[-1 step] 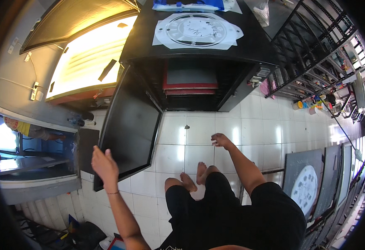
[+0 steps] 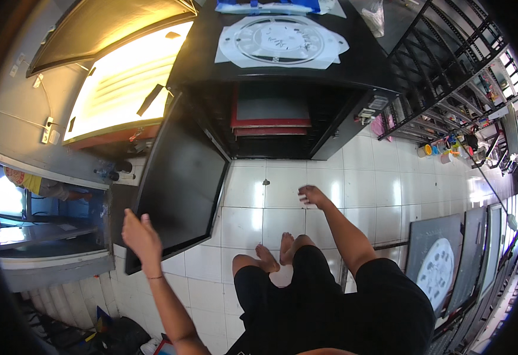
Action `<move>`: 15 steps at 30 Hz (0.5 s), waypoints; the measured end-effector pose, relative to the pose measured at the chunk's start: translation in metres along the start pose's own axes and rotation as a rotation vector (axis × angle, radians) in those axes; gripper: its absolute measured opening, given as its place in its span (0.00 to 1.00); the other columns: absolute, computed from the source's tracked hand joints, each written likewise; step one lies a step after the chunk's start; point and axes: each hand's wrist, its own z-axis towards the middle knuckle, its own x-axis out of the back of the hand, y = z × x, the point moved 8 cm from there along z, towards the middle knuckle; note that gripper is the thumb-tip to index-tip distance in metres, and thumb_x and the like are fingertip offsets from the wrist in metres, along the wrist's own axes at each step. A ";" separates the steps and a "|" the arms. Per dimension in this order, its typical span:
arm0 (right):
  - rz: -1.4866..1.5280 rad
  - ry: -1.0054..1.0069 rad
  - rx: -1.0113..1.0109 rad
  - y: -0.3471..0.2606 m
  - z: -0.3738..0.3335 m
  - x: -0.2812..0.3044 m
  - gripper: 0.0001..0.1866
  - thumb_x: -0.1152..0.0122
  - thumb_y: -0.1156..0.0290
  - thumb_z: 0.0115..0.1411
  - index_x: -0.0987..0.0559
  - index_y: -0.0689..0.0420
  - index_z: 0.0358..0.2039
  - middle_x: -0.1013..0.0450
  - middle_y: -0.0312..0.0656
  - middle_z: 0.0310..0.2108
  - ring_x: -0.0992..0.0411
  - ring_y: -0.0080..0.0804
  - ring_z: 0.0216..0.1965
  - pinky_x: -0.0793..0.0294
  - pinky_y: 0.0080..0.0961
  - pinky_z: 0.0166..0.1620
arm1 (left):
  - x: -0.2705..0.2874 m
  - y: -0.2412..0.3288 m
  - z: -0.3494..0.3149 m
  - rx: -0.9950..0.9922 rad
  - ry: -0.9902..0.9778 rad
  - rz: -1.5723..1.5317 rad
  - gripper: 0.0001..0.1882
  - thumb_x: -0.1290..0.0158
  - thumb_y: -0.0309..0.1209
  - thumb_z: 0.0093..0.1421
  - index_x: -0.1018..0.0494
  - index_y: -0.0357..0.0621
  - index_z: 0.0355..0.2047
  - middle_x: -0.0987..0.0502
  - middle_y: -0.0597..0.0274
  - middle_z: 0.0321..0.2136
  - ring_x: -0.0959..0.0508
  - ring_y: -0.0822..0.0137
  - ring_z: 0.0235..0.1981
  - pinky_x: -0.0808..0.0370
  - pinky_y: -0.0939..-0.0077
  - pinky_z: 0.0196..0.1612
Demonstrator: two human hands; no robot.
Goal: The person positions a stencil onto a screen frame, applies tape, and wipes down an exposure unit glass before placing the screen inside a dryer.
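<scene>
A black cabinet (image 2: 353, 71) stands ahead with its door (image 2: 179, 177) swung out to the left. My left hand (image 2: 142, 238) is at the door's outer edge, fingers stretched and thumb apart. I cannot tell whether it touches the door. Over the tiled floor, in front of the cabinet's opening, my right hand (image 2: 312, 196) hangs with loosely bent fingers and nothing in it. Red-edged flat frames (image 2: 270, 123) lie stacked inside the dark cabinet. On top rests a white sheet (image 2: 279, 41) printed with a large round design.
A lit exposure table (image 2: 123, 77) with a raised lid is at the far left. Black metal racks (image 2: 442, 59) rise at the right. Framed screens (image 2: 433, 254) lean at the lower right. A small dark object (image 2: 266, 182) lies on the floor. Another person (image 2: 46, 186) shows at the left.
My left hand has shifted slightly left, and the door's outer edge has swung a little the same way. The right hand has barely moved.
</scene>
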 end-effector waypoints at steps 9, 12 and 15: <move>0.336 0.068 0.264 -0.085 0.234 0.014 0.24 0.49 0.56 0.57 0.34 0.58 0.49 0.34 0.45 0.44 0.31 0.34 0.42 0.29 0.27 0.41 | -0.079 -0.065 0.068 -0.109 0.444 -0.007 0.20 0.63 0.40 0.63 0.33 0.40 0.48 0.30 0.49 0.45 0.31 0.52 0.46 0.38 0.63 0.49; 0.456 0.121 0.284 -0.102 0.287 0.004 0.24 0.50 0.58 0.58 0.37 0.59 0.50 0.33 0.44 0.39 0.29 0.30 0.34 0.24 0.26 0.37 | -0.100 -0.122 0.084 -0.056 0.512 0.005 0.24 0.66 0.44 0.64 0.33 0.40 0.50 0.31 0.50 0.47 0.32 0.54 0.50 0.39 0.66 0.53; 0.634 0.117 0.349 -0.107 0.339 0.016 0.29 0.52 0.57 0.59 0.43 0.60 0.55 0.36 0.53 0.45 0.30 0.35 0.39 0.23 0.26 0.38 | -0.120 -0.165 0.116 -0.011 0.553 -0.077 0.24 0.68 0.45 0.64 0.36 0.43 0.52 0.33 0.51 0.50 0.35 0.56 0.53 0.41 0.67 0.56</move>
